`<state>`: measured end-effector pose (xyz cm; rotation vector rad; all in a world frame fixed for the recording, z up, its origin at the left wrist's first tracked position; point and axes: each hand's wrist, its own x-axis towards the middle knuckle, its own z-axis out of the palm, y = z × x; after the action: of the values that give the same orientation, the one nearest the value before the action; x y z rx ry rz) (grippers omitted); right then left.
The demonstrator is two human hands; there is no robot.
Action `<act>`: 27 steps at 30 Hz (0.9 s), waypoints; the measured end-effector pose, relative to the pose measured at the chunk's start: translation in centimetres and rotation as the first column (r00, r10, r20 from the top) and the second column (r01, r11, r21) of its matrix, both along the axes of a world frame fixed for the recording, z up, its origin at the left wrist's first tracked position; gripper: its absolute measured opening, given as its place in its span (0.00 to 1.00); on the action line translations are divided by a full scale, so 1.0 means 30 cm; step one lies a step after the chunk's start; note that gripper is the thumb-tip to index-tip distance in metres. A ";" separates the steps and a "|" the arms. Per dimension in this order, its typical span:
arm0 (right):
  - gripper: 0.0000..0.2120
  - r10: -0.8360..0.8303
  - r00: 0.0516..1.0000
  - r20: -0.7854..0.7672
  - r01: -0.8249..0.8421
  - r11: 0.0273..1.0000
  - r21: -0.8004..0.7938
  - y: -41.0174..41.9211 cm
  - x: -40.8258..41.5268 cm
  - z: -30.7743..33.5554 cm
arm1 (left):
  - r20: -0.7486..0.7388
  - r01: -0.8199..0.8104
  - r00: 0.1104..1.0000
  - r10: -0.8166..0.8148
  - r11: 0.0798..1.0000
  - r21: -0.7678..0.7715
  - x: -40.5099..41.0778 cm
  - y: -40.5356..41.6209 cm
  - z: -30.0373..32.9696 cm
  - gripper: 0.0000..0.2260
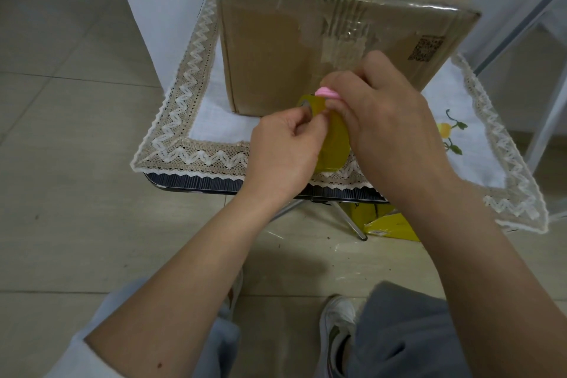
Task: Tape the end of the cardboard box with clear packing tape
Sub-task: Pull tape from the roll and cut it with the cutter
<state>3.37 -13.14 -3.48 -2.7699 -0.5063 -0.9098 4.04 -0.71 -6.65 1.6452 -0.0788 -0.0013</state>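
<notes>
A brown cardboard box [306, 49] stands on a small cloth-covered table, with clear tape shining along its top front edge and down the near face. In front of it, a yellowish roll of clear packing tape [336, 141] is held upright between both hands. My left hand [285, 147] pinches the roll's left side, near the core. My right hand [389, 120] grips the roll from the right and also holds a small pink object [328, 92] against its top; what that object is cannot be told.
The white tablecloth [190, 132] has a lace border and hangs over the table's dark front edge [196, 182]. A yellow carton [389, 227] lies on the tiled floor beside the table leg. My feet are below. A metal frame [521, 21] stands at the right.
</notes>
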 end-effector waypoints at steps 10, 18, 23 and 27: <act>0.08 -0.066 0.996 -0.052 0.065 0.998 -0.006 -0.054 -0.011 0.006 | -0.003 -0.002 1.000 0.002 1.000 -0.008 -0.001 0.000 0.003 0.18; 0.09 -0.120 0.991 -0.060 0.121 0.993 0.013 -0.090 -0.005 -0.017 | -0.013 -0.045 0.999 0.045 0.998 0.049 -0.005 0.010 -0.008 0.20; 0.09 -0.106 0.992 -0.072 0.110 0.993 0.043 -0.091 -0.003 -0.023 | 0.010 -0.049 0.999 0.049 0.997 0.064 -0.007 0.013 -0.007 0.19; 0.08 -0.111 0.991 -0.071 0.115 0.992 0.058 -0.092 -0.003 -0.026 | 0.023 -0.056 0.998 0.054 0.995 0.084 -0.009 0.015 -0.006 0.18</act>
<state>3.29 -15.91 -4.26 -2.7857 -0.3075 -0.8369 3.77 -0.26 -6.83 1.7318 -0.0492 0.0548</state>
